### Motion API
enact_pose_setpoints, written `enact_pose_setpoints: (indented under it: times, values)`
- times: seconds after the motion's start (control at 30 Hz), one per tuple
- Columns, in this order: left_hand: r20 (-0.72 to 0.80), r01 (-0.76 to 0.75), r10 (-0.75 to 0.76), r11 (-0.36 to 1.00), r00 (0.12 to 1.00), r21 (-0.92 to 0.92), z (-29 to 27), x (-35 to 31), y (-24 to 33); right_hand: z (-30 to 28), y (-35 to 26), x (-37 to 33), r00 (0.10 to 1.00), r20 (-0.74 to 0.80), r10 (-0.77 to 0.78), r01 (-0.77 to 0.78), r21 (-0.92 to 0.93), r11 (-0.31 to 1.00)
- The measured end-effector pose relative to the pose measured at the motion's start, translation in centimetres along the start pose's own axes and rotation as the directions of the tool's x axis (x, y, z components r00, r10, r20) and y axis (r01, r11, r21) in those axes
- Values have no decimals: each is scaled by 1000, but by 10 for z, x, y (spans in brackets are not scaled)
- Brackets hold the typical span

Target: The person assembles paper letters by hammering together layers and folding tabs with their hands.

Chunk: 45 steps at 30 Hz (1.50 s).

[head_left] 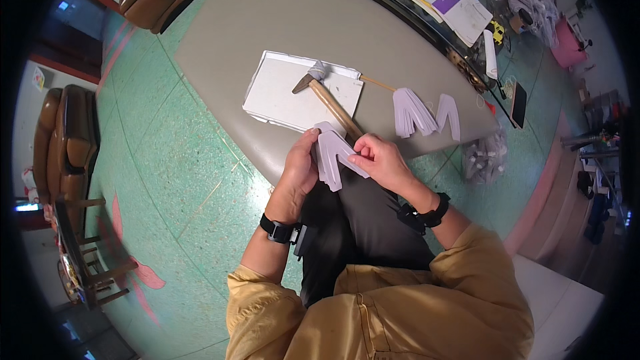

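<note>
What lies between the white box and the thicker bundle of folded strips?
In the head view, a thin stick, with the end of the hammer handle lower down.

We record pale lilac V-shaped pieces [328,152] within the grip; beyond it, a white tray [280,97] with dark marks, a tan-handled hammer [331,105] and plain grey-beige tabletop [287,20]; left, speckled green floor [180,173]; behind, mustard shirt [433,320].

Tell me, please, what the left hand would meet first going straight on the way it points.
Beyond the lilac pieces it holds, the left hand would likely meet the white tray, though depth is unclear.
</note>
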<state>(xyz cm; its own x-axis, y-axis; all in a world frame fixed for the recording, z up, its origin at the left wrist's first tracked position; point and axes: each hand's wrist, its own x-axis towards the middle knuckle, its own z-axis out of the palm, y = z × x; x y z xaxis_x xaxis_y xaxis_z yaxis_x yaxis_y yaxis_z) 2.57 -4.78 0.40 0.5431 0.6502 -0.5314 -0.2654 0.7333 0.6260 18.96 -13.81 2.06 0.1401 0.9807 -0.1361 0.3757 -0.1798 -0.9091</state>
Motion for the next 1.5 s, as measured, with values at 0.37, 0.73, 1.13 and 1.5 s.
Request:
enact_pose_setpoints:
  times: [0.37,0.73,1.13,1.5]
  values:
    - [15,-83,84,993,996,-88,12,-7,-8,4,10,-7,963,-176,-205,191,-97,977]
    - [-108,-110,113,993,988,32,12,0,-35,9,17,-9,998,-54,42,-37,91,995]
    - [-51,-98,113,968,992,230,39,-11,-33,1,14,-17,954,-242,-176,114,-250,962]
    - [63,-216,214,830,975,514,77,-14,-48,-7,19,-38,979,-142,-145,150,25,988]
